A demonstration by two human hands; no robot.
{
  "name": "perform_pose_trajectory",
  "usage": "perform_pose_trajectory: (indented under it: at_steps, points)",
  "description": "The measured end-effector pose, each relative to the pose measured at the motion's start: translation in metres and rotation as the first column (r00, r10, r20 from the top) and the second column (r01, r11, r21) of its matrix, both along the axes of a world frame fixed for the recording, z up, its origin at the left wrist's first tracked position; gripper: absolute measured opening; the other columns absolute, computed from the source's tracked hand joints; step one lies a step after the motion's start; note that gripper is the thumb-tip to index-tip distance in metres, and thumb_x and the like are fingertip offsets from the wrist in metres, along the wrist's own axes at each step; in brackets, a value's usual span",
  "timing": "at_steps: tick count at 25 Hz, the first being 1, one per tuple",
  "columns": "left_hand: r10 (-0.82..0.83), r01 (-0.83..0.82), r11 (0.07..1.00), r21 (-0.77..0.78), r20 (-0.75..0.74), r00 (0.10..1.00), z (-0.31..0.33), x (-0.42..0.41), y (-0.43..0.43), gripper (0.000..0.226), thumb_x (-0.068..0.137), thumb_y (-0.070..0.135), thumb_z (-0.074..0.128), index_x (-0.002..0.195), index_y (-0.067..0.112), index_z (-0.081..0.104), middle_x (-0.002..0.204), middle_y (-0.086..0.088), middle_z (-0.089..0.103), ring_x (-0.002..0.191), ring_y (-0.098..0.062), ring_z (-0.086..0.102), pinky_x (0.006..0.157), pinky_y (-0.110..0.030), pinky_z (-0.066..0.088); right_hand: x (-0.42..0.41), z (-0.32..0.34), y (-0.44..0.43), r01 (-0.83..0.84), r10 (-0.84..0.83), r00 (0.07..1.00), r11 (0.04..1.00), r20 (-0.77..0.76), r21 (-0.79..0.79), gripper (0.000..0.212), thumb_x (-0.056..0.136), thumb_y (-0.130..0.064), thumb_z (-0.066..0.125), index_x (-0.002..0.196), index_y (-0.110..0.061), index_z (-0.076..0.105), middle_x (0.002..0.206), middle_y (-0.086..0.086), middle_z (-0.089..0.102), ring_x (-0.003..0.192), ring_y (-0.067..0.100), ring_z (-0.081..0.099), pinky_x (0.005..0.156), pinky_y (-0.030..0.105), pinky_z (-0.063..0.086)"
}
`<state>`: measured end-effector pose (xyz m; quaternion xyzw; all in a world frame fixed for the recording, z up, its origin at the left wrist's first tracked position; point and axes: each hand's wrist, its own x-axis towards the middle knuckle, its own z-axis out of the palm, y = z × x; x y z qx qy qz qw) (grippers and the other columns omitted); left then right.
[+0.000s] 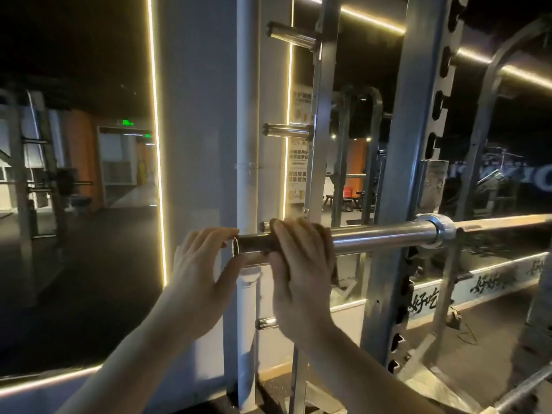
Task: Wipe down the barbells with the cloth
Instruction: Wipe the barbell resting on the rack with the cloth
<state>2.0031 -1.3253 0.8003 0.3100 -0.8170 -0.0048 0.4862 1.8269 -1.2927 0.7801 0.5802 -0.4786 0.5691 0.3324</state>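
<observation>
Head view: at the left end of the barbell [382, 239], the left hand [197, 273] cups the sleeve tip, its fingers [215, 237] curled over the top and the thumb pressed underneath. Just right of it on the same sleeve, the right hand [298, 264] clamps a brown cloth [328, 249] around the steel, fingers closed together over the top. Farther right, the bare sleeve runs to its collar [442, 231], crossing the rack upright [418, 115].
</observation>
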Motion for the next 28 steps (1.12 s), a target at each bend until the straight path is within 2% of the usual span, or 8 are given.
perform_pose_trajectory:
  at_steps: [2, 5, 7, 12, 16, 22, 25, 28]
  points:
    - [0.008, -0.018, 0.991, -0.135, -0.076, 0.997, -0.010, -0.005, -0.004, 0.029, 0.103, 0.038, 0.051, 0.127, 0.022, 0.057, 0.125, 0.003, 0.058, 0.121, -0.016, 0.052, 0.101, -0.032, 0.039, 0.010, -0.007, 0.003, -0.077, 0.080, 0.985, 0.997, -0.154, 0.025, 0.042, 0.105, -0.024, 0.048, 0.144, -0.012, 0.056, 0.149, 0.003, 0.054, 0.147, 0.022, 0.039, 0.122, 0.052, 0.024]
    - [-0.001, -0.030, 0.982, -0.186, -0.165, 0.986, -0.019, -0.019, -0.008, 0.030, 0.099, 0.028, 0.049, 0.126, 0.016, 0.057, 0.126, -0.004, 0.056, 0.122, -0.021, 0.049, 0.102, -0.049, 0.043, -0.051, 0.001, 0.009, -0.088, 0.109, 0.958, 0.992, -0.265, 0.090, 0.043, 0.105, -0.022, 0.048, 0.147, -0.012, 0.053, 0.153, 0.004, 0.050, 0.149, 0.021, 0.037, 0.122, 0.051, 0.025]
    - [0.004, -0.046, 0.982, -0.183, -0.222, 0.975, -0.022, -0.029, -0.008, 0.028, 0.097, 0.020, 0.050, 0.124, 0.014, 0.057, 0.124, -0.004, 0.054, 0.117, -0.024, 0.048, 0.097, -0.055, 0.045, -0.101, 0.006, 0.012, -0.040, 0.060, 0.982, 0.993, -0.180, 0.111, 0.042, 0.108, -0.029, 0.040, 0.143, -0.012, 0.057, 0.148, 0.004, 0.055, 0.145, 0.020, 0.043, 0.122, 0.051, 0.029]
    - [-0.024, -0.041, 0.976, -0.214, -0.291, 0.957, -0.026, -0.042, -0.007, 0.029, 0.097, 0.021, 0.046, 0.122, 0.009, 0.056, 0.120, 0.003, 0.049, 0.113, -0.019, 0.045, 0.092, -0.045, 0.044, -0.224, 0.015, 0.020, 0.115, -0.141, 0.967, 0.985, 0.211, 0.132, 0.041, 0.107, -0.033, 0.036, 0.134, -0.017, 0.062, 0.138, 0.001, 0.063, 0.140, 0.020, 0.046, 0.123, 0.052, 0.026]
    - [-0.052, -0.001, 0.976, -0.216, -0.239, 0.970, -0.026, -0.040, -0.006, 0.026, 0.101, 0.020, 0.045, 0.125, 0.020, 0.054, 0.121, 0.007, 0.049, 0.109, -0.013, 0.046, 0.091, -0.039, 0.045, -0.192, 0.017, 0.010, 0.178, -0.195, 0.891, 0.981, 0.410, 0.080, 0.043, 0.108, -0.032, 0.034, 0.131, -0.015, 0.065, 0.140, 0.000, 0.062, 0.144, 0.019, 0.043, 0.126, 0.052, 0.017]
    - [-0.105, 0.066, 0.980, -0.188, -0.207, 0.973, -0.027, -0.025, -0.009, 0.029, 0.103, 0.023, 0.047, 0.129, 0.034, 0.046, 0.120, 0.016, 0.051, 0.114, -0.004, 0.049, 0.095, -0.047, 0.047, 0.006, -0.022, 0.012, -0.181, 0.180, 0.978, 0.983, -0.107, 0.003, 0.036, 0.105, -0.017, 0.052, 0.141, -0.012, 0.057, 0.152, 0.006, 0.052, 0.149, 0.018, 0.037, 0.124, 0.049, 0.027]
    - [-0.112, 0.087, 0.986, -0.139, -0.187, 0.976, -0.024, -0.022, -0.009, 0.028, 0.103, 0.028, 0.046, 0.129, 0.039, 0.045, 0.118, 0.021, 0.051, 0.111, -0.001, 0.049, 0.092, -0.044, 0.049, -0.017, -0.020, 0.011, -0.179, 0.181, 0.936, 0.983, -0.301, 0.036, 0.043, 0.101, -0.012, 0.058, 0.144, -0.009, 0.054, 0.158, 0.008, 0.044, 0.152, 0.023, 0.033, 0.121, 0.054, 0.031]
    - [-0.047, 0.038, 0.997, -0.068, -0.139, 0.989, -0.020, -0.020, -0.012, 0.027, 0.104, 0.041, 0.040, 0.129, 0.032, 0.047, 0.115, 0.013, 0.053, 0.110, -0.003, 0.049, 0.094, -0.043, 0.048, -0.096, -0.017, 0.019, -0.015, 0.026, 0.980, 0.998, -0.195, 0.054, 0.047, 0.098, -0.007, 0.060, 0.145, -0.008, 0.054, 0.157, 0.006, 0.045, 0.151, 0.024, 0.034, 0.119, 0.057, 0.032]
